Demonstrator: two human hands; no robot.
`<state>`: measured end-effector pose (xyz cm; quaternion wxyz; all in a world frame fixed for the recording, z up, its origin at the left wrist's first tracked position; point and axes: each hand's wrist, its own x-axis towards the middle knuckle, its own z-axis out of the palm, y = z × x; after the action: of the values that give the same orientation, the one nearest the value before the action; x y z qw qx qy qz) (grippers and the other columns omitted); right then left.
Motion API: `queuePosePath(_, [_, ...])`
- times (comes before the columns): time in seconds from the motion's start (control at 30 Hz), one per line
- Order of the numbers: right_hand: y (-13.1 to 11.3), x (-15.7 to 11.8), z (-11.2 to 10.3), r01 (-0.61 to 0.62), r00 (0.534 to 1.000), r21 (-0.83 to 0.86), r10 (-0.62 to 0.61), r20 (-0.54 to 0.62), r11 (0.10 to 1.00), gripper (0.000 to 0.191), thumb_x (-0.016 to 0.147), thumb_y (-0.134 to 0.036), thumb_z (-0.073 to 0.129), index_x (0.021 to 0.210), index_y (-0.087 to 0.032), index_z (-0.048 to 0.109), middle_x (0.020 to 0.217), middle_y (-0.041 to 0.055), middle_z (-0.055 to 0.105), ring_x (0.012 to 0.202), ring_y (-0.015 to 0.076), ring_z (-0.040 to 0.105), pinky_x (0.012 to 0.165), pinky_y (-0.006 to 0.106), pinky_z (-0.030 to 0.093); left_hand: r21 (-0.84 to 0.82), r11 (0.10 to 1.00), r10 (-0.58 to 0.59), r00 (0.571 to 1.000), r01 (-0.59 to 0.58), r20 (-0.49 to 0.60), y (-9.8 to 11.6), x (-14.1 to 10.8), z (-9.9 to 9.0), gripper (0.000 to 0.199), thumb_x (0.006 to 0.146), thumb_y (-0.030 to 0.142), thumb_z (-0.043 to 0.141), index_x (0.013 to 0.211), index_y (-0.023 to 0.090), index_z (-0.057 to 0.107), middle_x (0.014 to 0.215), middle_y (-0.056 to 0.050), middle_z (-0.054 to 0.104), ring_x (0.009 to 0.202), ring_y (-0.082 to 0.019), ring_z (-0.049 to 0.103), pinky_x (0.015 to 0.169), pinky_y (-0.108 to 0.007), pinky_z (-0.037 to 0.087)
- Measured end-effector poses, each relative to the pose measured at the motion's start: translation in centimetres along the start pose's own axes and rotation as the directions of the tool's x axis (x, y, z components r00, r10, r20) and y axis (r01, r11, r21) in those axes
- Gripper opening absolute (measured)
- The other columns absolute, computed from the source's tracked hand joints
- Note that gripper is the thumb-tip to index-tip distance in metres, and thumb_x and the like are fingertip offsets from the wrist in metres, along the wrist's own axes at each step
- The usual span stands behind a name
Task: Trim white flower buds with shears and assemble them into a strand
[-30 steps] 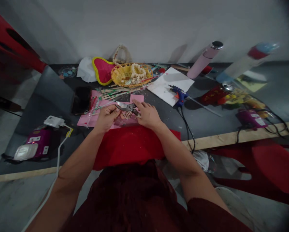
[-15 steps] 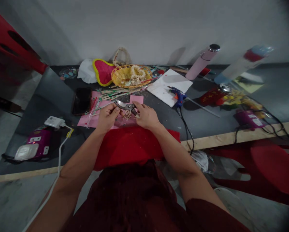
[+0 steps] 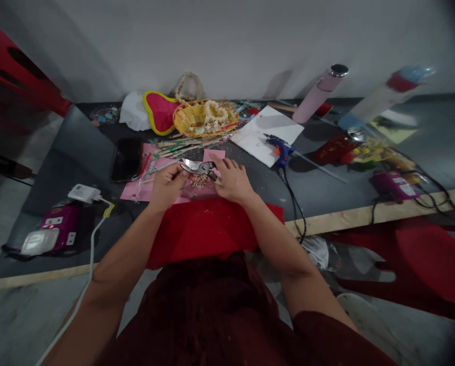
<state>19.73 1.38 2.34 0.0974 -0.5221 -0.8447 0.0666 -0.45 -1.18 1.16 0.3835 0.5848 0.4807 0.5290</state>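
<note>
My right hand (image 3: 232, 179) holds the handles of a pair of pruning shears (image 3: 201, 168), its fingers partly stretched along the upper handle. The shears' blades point left and stand apart. At their tips my left hand (image 3: 168, 184) is closed, thumb against fingers; what it pinches is too small to make out. Below the shears lies a heap of short cut pieces (image 3: 200, 181) of pale stick on pink paper (image 3: 136, 190). Behind the hands, several long thin sticks (image 3: 177, 146) with green marks lie in a loose bundle.
A wicker basket (image 3: 182, 122) with a beaded ring stands at the back. Left are a phone (image 3: 127, 159) and a purple power strip (image 3: 62, 231). To the right lie a blue glue gun (image 3: 282, 150) on white paper, a pink flask (image 3: 319, 96) and a red can (image 3: 336, 148).
The shears' blades look wider apart, and the fingers of my right hand have straightened a little. My left hand stays at the blade tips. The view has shifted slightly.
</note>
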Motion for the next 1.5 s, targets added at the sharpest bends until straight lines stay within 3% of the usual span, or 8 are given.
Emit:
queuePosePath(0.23, [0.05, 0.08, 0.17, 0.011, 1.0, 0.037, -0.011, -0.007, 0.999, 0.074, 0.08, -0.028, 0.049, 0.148, -0.024, 0.021, 0.131, 0.0126, 0.051, 0.117, 0.0308, 0.046, 0.089, 0.045, 0.04, -0.122, 0.992, -0.018, 1.0, 0.019, 0.009, -0.17, -0.06, 0.13, 0.024, 0.082, 0.042, 0.063, 0.078, 0.019, 0.065, 0.067, -0.002, 0.067, 0.045, -0.007, 0.039, 0.044, -0.022, 0.027])
queuePosePath(0.43, [0.1, 0.14, 0.27, 0.001, 1.0, 0.032, -0.001, 0.0, 0.999, 0.074, 0.081, -0.029, 0.049, 0.149, -0.024, 0.02, 0.131, 0.0123, 0.051, 0.118, 0.0308, 0.046, 0.09, 0.045, 0.041, -0.137, 0.99, -0.041, 0.999, 0.041, 0.003, -0.07, -0.05, 0.16, 0.026, 0.08, 0.043, 0.065, 0.079, 0.018, 0.064, 0.066, -0.002, 0.066, 0.054, -0.009, 0.053, 0.049, -0.021, 0.038])
queuePosePath(0.83, [-0.23, -0.17, -0.15, 0.018, 1.0, -0.005, -0.018, 0.01, 1.0, 0.069, 0.082, -0.029, 0.048, 0.147, -0.023, 0.025, 0.127, 0.0134, 0.054, 0.112, 0.0307, 0.049, 0.086, 0.043, 0.041, -0.032, 0.999, -0.009, 1.0, 0.009, -0.007, -0.02, -0.09, 0.12, 0.025, 0.082, 0.042, 0.063, 0.08, 0.017, 0.064, 0.068, -0.003, 0.067, 0.064, -0.013, 0.061, 0.063, -0.024, 0.047])
queuePosePath(0.97, [-0.28, -0.18, -0.09, 0.02, 1.0, 0.021, -0.02, 0.02, 1.0, 0.062, 0.084, -0.03, 0.047, 0.144, -0.025, 0.032, 0.121, 0.0113, 0.059, 0.11, 0.0288, 0.053, 0.086, 0.04, 0.042, 0.002, 1.0, 0.004, 1.0, -0.004, -0.014, 0.21, -0.15, 0.08, 0.025, 0.084, 0.04, 0.061, 0.074, 0.017, 0.064, 0.066, -0.002, 0.067, 0.061, -0.012, 0.058, 0.06, -0.023, 0.045])
queuePosePath(1.23, [-0.85, -0.31, 0.01, -0.005, 1.0, 0.014, 0.005, 0.021, 1.0, 0.052, 0.089, -0.034, 0.042, 0.14, -0.026, 0.037, 0.112, 0.0083, 0.065, 0.099, 0.0245, 0.061, 0.079, 0.032, 0.043, -0.102, 0.994, -0.047, 0.998, 0.043, -0.038, -0.24, -0.09, 0.09, 0.024, 0.083, 0.039, 0.062, 0.075, 0.017, 0.065, 0.062, -0.002, 0.066, 0.046, -0.007, 0.044, 0.043, -0.02, 0.031])
queuePosePath(1.5, [-0.83, -0.32, 0.16, 0.002, 1.0, 0.044, -0.003, 0.007, 0.999, 0.052, 0.088, -0.032, 0.043, 0.139, -0.025, 0.038, 0.112, 0.0093, 0.065, 0.099, 0.0258, 0.061, 0.08, 0.034, 0.045, -0.088, 0.996, -0.022, 0.999, 0.018, -0.046, -0.21, -0.13, 0.11, 0.022, 0.083, 0.039, 0.062, 0.081, 0.017, 0.064, 0.065, -0.002, 0.067, 0.052, -0.009, 0.053, 0.048, -0.02, 0.037])
